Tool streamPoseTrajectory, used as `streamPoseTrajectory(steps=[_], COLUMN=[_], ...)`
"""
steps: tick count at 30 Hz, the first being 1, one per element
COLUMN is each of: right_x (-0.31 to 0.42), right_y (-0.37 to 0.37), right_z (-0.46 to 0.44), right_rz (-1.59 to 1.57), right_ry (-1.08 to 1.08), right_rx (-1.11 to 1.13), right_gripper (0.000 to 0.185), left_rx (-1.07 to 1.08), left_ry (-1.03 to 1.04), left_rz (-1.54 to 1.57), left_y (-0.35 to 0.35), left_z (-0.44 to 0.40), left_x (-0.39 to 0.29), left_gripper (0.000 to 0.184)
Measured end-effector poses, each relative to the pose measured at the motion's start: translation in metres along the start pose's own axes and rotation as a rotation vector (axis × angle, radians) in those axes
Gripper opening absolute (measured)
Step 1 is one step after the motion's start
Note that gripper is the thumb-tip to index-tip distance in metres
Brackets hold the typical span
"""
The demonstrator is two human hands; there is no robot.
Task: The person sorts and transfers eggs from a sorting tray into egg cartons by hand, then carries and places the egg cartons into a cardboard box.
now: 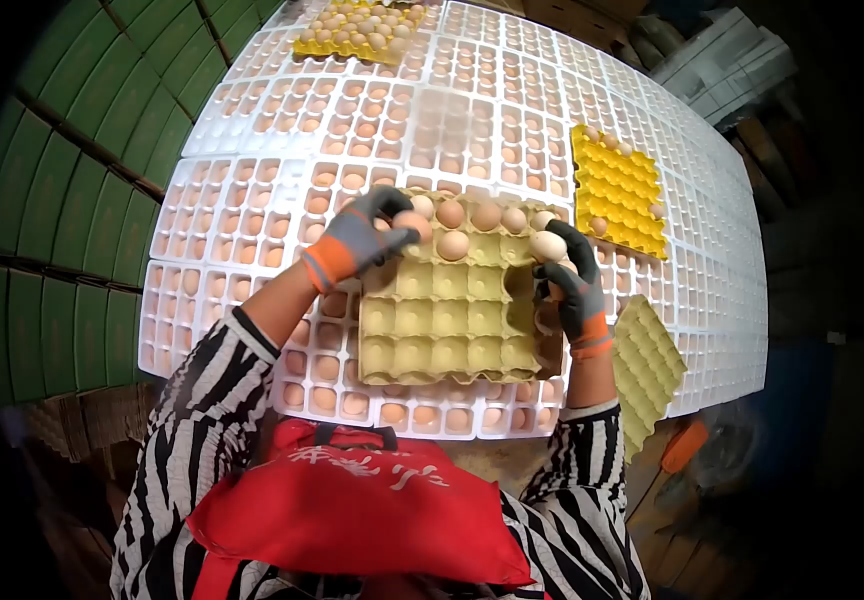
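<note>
My left hand (pixel 360 236), in a grey glove with an orange cuff, grips a brown egg (pixel 412 227) at the upper left corner of a pale yellow-green egg tray (pixel 432 317). At the tray's upper right, my right hand (pixel 576 285) is closed around eggs, with a pale egg (pixel 548 247) showing at its fingertips. Several eggs sit along the tray's far row, and one brown egg (pixel 453 245) rests in the row below. The nearer cups hold no eggs. White foam trays (pixel 399 408) filled with eggs lie under and around this tray.
A bright yellow tray (pixel 620 190) with several eggs lies right of centre. Another yellow tray (pixel 352 30) heaped with eggs is at the far side. A yellow-green tray (pixel 649 370) leans at the right front edge. Green boxes (pixel 52 335) are stacked on the left.
</note>
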State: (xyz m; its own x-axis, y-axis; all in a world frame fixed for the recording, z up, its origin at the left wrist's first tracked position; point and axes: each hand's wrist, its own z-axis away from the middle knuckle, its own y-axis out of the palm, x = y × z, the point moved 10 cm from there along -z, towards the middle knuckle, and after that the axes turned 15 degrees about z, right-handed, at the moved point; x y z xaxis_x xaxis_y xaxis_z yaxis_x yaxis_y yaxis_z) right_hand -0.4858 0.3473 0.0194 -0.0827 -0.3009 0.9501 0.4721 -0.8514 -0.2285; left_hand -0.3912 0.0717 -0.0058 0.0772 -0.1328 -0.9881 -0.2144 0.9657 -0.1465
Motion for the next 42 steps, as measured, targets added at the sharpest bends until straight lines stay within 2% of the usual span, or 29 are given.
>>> streamPoseTrajectory(steps=[1, 2, 4, 5, 6, 7, 9, 11, 14, 15, 17, 19, 20, 21, 23, 24, 27, 29, 30, 31, 32, 33, 34, 35, 36, 38, 40, 42], right_x=[0.006, 0.009, 0.025, 0.037, 0.03, 0.031, 0.016, 0.04, 0.057, 0.066, 0.091, 0.104, 0.098, 0.09, 0.083, 0.074, 0.041, 0.019, 0.021, 0.009, 0.005, -0.012, -0.015, -0.026, -0.034, -0.033, -0.043, -0.009], right_y=[0.007, 0.014, 0.049, 0.079, 0.098, 0.115, 0.12, 0.116, 0.107, 0.114, 0.174, 0.244, 0.276, 0.307, 0.36, 0.382, 0.428, 0.444, 0.446, 0.444, 0.444, 0.44, 0.439, 0.434, 0.435, 0.436, 0.427, 0.41], right_z=[0.005, 0.001, -0.012, -0.007, -0.014, -0.017, -0.032, -0.021, -0.039, -0.045, -0.058, -0.076, -0.093, -0.109, -0.139, -0.155, -0.187, -0.193, -0.19, -0.204, -0.214, -0.221, -0.217, -0.241, -0.261, -0.276, -0.282, -0.263], right_rz=[-0.122, 0.108, 0.706, 0.962, 1.136, 1.466, 1.479, 1.202, 0.821, 0.697, 0.621, 0.823, 0.859, 0.893, 0.977, 1.065, 1.224, 1.306, 1.194, 0.956, 0.721, 0.443, 0.159, 0.171, 0.359, 0.446, -0.022, 0.305], right_ry=[-0.004, -0.064, -0.513, -0.658, -0.642, -0.451, -0.401, -0.489, -0.47, -0.47, -0.427, -0.619, -0.558, -0.496, -0.437, -0.448, -0.441, -0.416, -0.487, -0.38, -0.269, -0.061, 0.14, 0.025, -0.144, -0.354, -0.065, -0.489], right_rx=[0.039, 0.063, 0.059, 0.014, -0.009, 0.051, 0.049, 0.062, -0.002, -0.002, 0.166, 0.218, 0.233, 0.247, 0.261, 0.249, 0.175, 0.177, 0.142, 0.144, 0.144, 0.167, 0.134, 0.069, 0.062, 0.01, 0.033, -0.149], right_gripper=[0.052, 0.052, 0.053, 0.053, 0.055, 0.053, 0.048, 0.047, 0.041, 0.04, 0.04, 0.044, 0.044, 0.045, 0.045, 0.043, 0.036, 0.035, 0.034, 0.033, 0.032, 0.031, 0.029, 0.026, 0.026, 0.03, 0.035, 0.036], left_rx=[-0.037, -0.136, -0.203, -0.232, -0.225, -0.274, -0.303, -0.348, -0.566, -0.638, -0.635, -0.621, -0.609, -0.571, -0.549, -0.568, -0.731, -0.749, -0.752, -0.752, -0.745, -0.673, -0.615, -0.556, -0.546, -0.512, -0.513, -0.484], left_ry=[-0.132, -0.045, -0.095, -0.088, -0.063, -0.085, -0.082, -0.143, -0.001, -0.058, 0.042, 0.168, 0.159, 0.057, -0.034, -0.097, 0.198, 0.272, 0.343, 0.412, 0.531, 0.504, 0.476, 0.448, 0.408, 0.315, 0.318, 0.28], left_rz=[0.305, 0.366, 0.421, 0.454, 0.421, 0.448, 0.421, 0.385, 0.232, 0.162, -0.01, 0.052, -0.038, -0.096, -0.282, -0.237, 0.056, 0.2, 0.143, 0.084, 0.024, 0.055, -0.1, -0.251, -0.404, -0.722, -0.591, -0.498], left_y=[-0.01, -0.026, -0.046, -0.055, -0.062, -0.07, -0.09, -0.12, -0.194, -0.214, -0.235, -0.233, -0.229, -0.225, -0.223, -0.229, -0.261, -0.285, -0.298, -0.309, -0.311, -0.311, -0.308, -0.301, -0.294, -0.283, -0.293, -0.3], left_z=[0.004, 0.003, 0.005, 0.007, 0.008, 0.013, 0.027, 0.046, 0.067, 0.077, 0.072, 0.051, 0.042, 0.033, 0.014, 0.015, 0.025, 0.021, 0.018, 0.011, -0.003, -0.023, -0.045, -0.063, -0.073, -0.088, -0.074, -0.049], left_x=[0.006, 0.01, 0.017, 0.022, 0.025, 0.03, 0.038, 0.054, 0.105, 0.124, 0.127, 0.135, 0.13, 0.121, 0.152, 0.153, 0.156, 0.16, 0.146, 0.136, 0.125, 0.129, 0.127, 0.129, 0.133, 0.15, 0.148, 0.142], left_gripper=[0.045, 0.046, 0.044, 0.044, 0.043, 0.042, 0.042, 0.043, 0.044, 0.044, 0.044, 0.043, 0.042, 0.042, 0.047, 0.045, 0.048, 0.051, 0.051, 0.051, 0.05, 0.048, 0.046, 0.044, 0.046, 0.05, 0.053, 0.052])
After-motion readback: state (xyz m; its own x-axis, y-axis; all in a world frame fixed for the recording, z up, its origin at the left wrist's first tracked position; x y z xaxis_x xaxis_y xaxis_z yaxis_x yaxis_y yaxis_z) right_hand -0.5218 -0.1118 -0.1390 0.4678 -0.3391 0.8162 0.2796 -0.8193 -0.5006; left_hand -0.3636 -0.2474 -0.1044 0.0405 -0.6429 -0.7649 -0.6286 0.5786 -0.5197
